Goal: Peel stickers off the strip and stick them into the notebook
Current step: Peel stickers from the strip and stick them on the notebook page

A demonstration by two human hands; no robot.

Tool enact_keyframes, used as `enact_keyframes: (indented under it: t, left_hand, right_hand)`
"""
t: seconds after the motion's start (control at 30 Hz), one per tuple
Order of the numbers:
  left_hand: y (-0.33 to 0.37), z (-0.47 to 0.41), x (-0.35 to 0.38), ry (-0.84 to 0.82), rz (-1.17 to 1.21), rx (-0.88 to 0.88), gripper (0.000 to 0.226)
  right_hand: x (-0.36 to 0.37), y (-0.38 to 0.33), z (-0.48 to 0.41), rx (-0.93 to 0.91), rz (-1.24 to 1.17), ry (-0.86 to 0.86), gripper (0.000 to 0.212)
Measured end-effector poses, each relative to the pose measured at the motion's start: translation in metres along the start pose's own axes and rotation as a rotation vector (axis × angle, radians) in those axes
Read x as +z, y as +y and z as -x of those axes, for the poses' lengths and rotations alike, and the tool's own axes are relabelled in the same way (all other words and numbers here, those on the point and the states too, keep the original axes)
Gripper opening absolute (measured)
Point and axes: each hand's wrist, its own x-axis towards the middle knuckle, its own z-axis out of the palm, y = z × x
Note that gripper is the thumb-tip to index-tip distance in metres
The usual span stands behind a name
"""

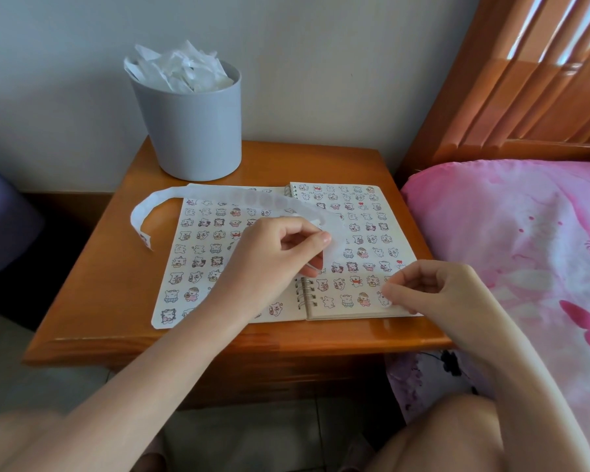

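1. Counting what lies before you: one notebook (351,313), one strip (218,194), one grey bin (191,131), one wooden table (109,267), and your two hands.
2. The notebook lies open on the table, with two pages showing and a wire spiral (305,294) between them. Both pages are covered in neat rows of small cartoon animal stickers, too many to count.
3. The strip is a single long white ribbon. It runs across the top of the notebook, loops off the left edge and curls down to the table. Pale oval marks show along it, and one sticker shows near its loose end.
4. Your left hand (273,253) is curled round the strip's other end, holding it between thumb and fingers over the middle of the notebook.
5. Your right hand (430,287) pinches one sticker (384,299) with thumb and forefinger at the lower right of the right page.
6. The bin stands at the back of the table, heaped with crumpled white paper.
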Motion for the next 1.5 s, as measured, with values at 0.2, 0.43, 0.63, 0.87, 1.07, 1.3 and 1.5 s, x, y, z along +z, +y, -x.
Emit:
enact_keyframes:
  t: [0.2,0.43,0.63,0.87,1.07,1.3,1.5]
  left_hand:
    - [-0.001,0.000,0.000,-0.001,0.010,0.000,0.013]
    - [0.000,0.000,0.000,0.002,0.008,0.003,0.013]
    - [0.000,0.000,0.000,0.006,-0.009,0.008,0.013]
    - [0.001,0.000,0.000,-0.004,0.000,-0.006,0.015]
    - [0.001,-0.002,-0.001,-0.012,0.027,-0.024,0.014]
    - [0.009,0.001,-0.002,-0.045,0.188,-0.045,0.014]
    - [0.009,0.001,-0.001,-0.051,0.247,-0.049,0.019]
  right_hand:
    - [0.005,0.004,0.000,-0.029,0.033,0.048,0.005]
    - [0.006,0.006,-0.001,-0.073,0.097,0.045,0.009]
    - [0.001,0.009,-0.003,-0.095,0.127,0.051,0.024]
    - [-0.001,0.010,-0.005,-0.083,0.113,0.005,0.018]
    - [0.002,0.011,-0.005,-0.134,0.087,0.071,0.007]
    - [0.025,-0.020,-0.007,-0.363,-0.106,0.013,0.019]
    - [0.033,-0.023,-0.012,-0.393,-0.205,0.029,0.018]
